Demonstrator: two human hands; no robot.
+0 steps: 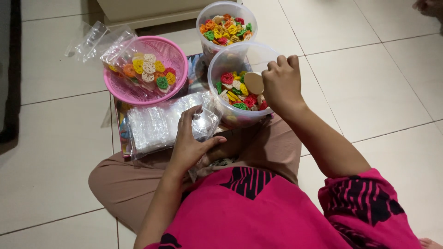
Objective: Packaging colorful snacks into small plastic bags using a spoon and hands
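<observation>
My right hand (280, 84) is closed on a wooden spoon (254, 83) whose bowl dips into a clear plastic tub (221, 67) of colourful flower-shaped crackers (235, 92). My left hand (189, 143) holds a small clear plastic bag (205, 124) just in front of my lap, beside the tub. A stack of empty clear bags (152, 127) lies under and left of that hand.
A second clear tub (226, 25) full of crackers stands behind the first. A pink basket (173, 55) at the left holds filled bags of crackers. I sit cross-legged on a light tiled floor (369, 83). Another person's foot (429, 7) shows at top right.
</observation>
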